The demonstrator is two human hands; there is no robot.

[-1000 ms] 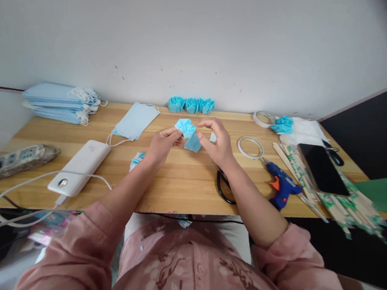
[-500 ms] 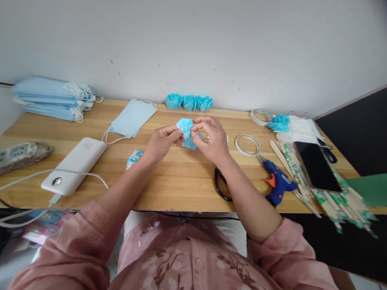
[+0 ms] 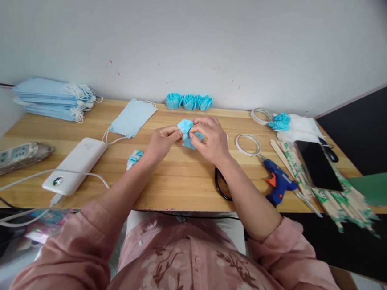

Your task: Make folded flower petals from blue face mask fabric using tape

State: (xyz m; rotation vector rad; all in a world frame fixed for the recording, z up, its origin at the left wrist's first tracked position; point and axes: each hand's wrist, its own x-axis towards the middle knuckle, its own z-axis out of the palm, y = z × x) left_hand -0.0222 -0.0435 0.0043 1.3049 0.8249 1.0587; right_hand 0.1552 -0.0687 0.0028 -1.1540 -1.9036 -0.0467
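Between my hands, above the middle of the wooden table (image 3: 170, 187), is a folded light-blue flower (image 3: 185, 126). My left hand (image 3: 164, 140) pinches its left side between thumb and fingers. On the opposite side my right hand (image 3: 211, 137) is closed, with thumb and index finger gripping the flower's lower right edge. More light-blue material (image 3: 188, 143) shows just beneath the flower, partly hidden by my fingers. A small folded blue-and-white piece (image 3: 134, 159) lies left of my left forearm. Along the wall stand three finished-looking blue flowers (image 3: 189, 101).
Stacked face masks (image 3: 52, 98), loose masks (image 3: 133, 117), a power bank (image 3: 76, 165) and a power strip (image 3: 15, 156) lie left. To the right are tape rolls (image 3: 248, 145), a glue gun (image 3: 278, 180), wrapped chopsticks (image 3: 339, 205), a phone (image 3: 319, 165) and another blue flower (image 3: 279, 122).
My right thumb and fingers have shifted slightly in and left against the flower. The flower has turned a little; both hands still hold it in about the same place.
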